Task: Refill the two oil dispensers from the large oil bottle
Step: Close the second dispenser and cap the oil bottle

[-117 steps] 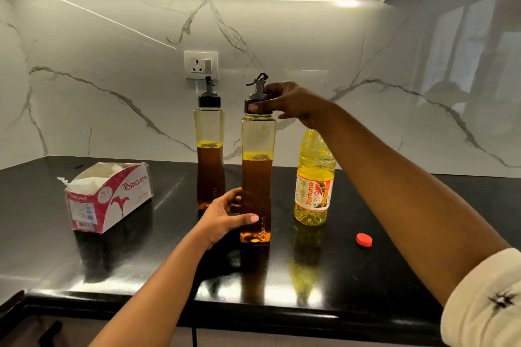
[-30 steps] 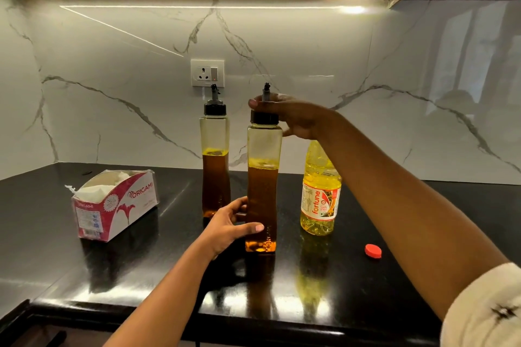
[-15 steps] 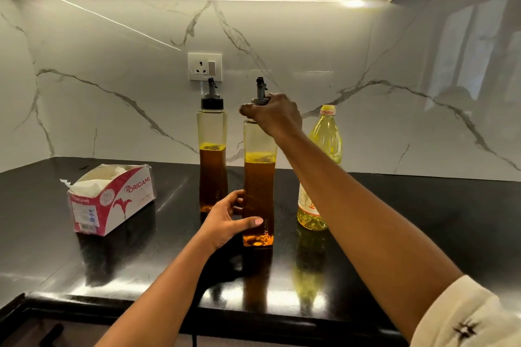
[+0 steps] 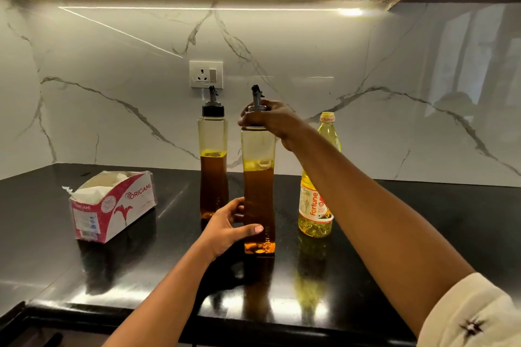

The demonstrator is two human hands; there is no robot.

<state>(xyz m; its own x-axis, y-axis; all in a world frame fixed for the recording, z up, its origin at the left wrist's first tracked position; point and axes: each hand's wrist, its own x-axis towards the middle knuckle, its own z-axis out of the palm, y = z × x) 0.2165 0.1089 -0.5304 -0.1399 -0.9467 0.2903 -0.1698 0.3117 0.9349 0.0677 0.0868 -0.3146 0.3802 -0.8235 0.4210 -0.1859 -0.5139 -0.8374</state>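
A glossy black countertop (image 4: pixel 473 214) fills the lower half of the frame, under a white marble backsplash (image 4: pixel 112 121). At left centre sits an opened pink-and-white tissue box (image 4: pixel 112 208). In the middle stand two tall clear oil dispensers, each a little over half full of amber oil: the far dispenser (image 4: pixel 212 172) behind and to the left, the near dispenser (image 4: pixel 258 191) in front. Right of centre stands the large oil bottle (image 4: pixel 314 205), yellow and partly hidden behind my forearm.

My right hand (image 4: pixel 270 120) curls over the near dispenser's cap, fingers wrapped round it below the grey spout (image 4: pixel 256 96). My left hand (image 4: pixel 225 227) grips the dispenser's lower body, thumb across the front.

I judge I am unscrewing the cap. If it frees suddenly, this tall, narrow dispenser may tip and spill. My forearm passes close to the large bottle and could knock it over.
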